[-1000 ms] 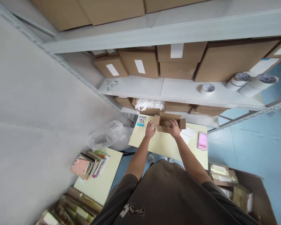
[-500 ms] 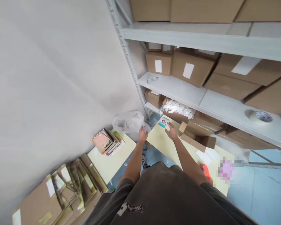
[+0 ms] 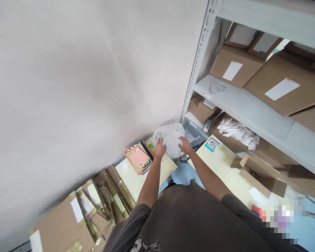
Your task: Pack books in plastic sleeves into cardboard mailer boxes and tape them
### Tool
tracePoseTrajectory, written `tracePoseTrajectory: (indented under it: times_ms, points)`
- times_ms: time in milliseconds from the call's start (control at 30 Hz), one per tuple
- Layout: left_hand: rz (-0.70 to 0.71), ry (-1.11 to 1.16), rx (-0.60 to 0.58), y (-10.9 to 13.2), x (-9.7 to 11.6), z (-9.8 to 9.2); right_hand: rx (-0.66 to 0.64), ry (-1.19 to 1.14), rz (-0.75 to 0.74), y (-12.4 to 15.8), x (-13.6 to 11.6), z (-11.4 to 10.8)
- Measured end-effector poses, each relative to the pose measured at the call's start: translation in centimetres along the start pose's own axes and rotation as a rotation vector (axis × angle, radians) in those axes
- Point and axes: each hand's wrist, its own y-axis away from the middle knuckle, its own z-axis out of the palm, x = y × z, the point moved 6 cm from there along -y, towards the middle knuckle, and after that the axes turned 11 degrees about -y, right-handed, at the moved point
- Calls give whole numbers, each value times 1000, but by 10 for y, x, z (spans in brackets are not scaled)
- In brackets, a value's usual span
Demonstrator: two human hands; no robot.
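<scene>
My left hand [image 3: 160, 147] and my right hand [image 3: 185, 145] both reach out to a crumpled clear plastic bag [image 3: 170, 136] in the corner by the wall. Each hand rests on one side of the bag with fingers spread. Just left of my left hand a stack of colourful books [image 3: 138, 159] lies on a pale yellow table [image 3: 132, 176]. An open cardboard box [image 3: 259, 175] sits untouched on a second yellow table [image 3: 225, 168] to my right.
A grey metal rack [image 3: 241, 105] on the right holds labelled cardboard boxes and white bagged items [image 3: 237, 129]. Flattened cardboard boxes [image 3: 81, 213] lie on the floor at lower left. A small picture card [image 3: 212, 144] lies on the right table. White wall fills the left.
My hands left the open cardboard box and swung left to the plastic bag, and my view turned left with them, toward the wall.
</scene>
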Motion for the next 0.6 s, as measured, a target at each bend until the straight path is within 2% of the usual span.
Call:
tracePoseTrajectory:
  times_ms: [133,233,333,467,600]
  points:
    - [20,-25,-11,-44,-13,-12,-62,16,26,-25,-1,27]
    - [20,-86,-43,-78,-19,-8,-88,11,61,-42,14,44]
    - [24,-133,-85,-111,-26,6,-132,-11,72,-61,36,65]
    - [38,-153,-110,-150,-40,34,-181,-69,38,-91,67,97]
    - [29,-156,-70,-171,-52,59,-215,-97,27,-121,96,132]
